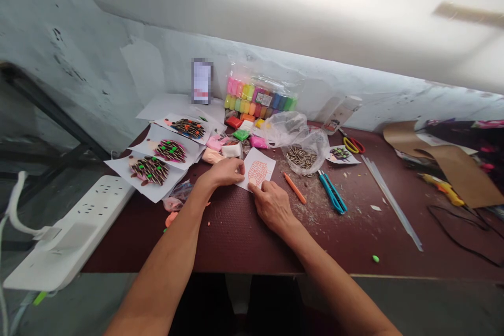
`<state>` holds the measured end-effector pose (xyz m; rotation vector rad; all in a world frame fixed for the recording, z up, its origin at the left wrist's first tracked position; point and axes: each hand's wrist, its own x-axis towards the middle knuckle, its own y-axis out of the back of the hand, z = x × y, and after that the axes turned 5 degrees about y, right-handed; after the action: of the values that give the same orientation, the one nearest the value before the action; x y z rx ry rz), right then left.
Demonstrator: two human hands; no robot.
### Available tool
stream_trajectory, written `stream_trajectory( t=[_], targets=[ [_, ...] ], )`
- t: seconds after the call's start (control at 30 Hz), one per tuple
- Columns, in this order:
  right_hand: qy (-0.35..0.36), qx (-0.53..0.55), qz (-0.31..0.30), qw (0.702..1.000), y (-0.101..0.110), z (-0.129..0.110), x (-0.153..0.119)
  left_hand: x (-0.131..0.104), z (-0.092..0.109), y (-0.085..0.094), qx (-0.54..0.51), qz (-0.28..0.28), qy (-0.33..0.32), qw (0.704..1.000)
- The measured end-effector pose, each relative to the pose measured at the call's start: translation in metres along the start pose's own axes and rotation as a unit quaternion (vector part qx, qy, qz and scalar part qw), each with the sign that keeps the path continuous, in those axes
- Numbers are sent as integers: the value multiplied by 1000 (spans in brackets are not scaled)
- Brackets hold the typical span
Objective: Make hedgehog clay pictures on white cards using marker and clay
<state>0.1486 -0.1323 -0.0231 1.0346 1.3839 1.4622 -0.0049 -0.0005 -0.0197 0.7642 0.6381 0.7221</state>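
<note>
A white card (258, 170) with an orange patterned shape lies on the dark red table between my hands. My left hand (228, 172) is at the card's left edge, its thumb and fingers curled together; what they pinch, if anything, is too small to tell. My right hand (272, 205) presses the lower edge of the card with its thumb, the other fingers curled under. Right of the card rest an orange marker (294, 188) and a teal cutter (333, 192). Behind them a clear plastic bag (305, 157) holds striped seeds.
Seed-covered hedgehog pictures (151, 170) lie at the left beside a white power strip (74, 231). Clay packs (260, 97) and a phone (202, 81) stand at the back. Scissors (353, 145), glue sticks (394, 205) and a yellow glue gun (443, 189) are at the right.
</note>
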Motion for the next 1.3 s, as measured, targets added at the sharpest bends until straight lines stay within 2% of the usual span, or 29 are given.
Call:
stream_trajectory(
  t=[0.37,0.63,0.83,1.07,1.3],
  targets=[
    [-20,-3,25,999,2,3,-1,-1,3,1,6,-3,4,1000],
    [-3,-14,8,1000,0,4,0,-1,2,1,4,-1,3,1000],
    [-28,-5,8,1000,2,5,0,0,0,0,0,4,-4,1000],
    [6,-5,-1,1000,1,3,2,0,0,-1,-6,2,-2,1000],
    [-21,25,15,999,5,4,-1,0,0,0,0,0,-4,1000]
  ],
)
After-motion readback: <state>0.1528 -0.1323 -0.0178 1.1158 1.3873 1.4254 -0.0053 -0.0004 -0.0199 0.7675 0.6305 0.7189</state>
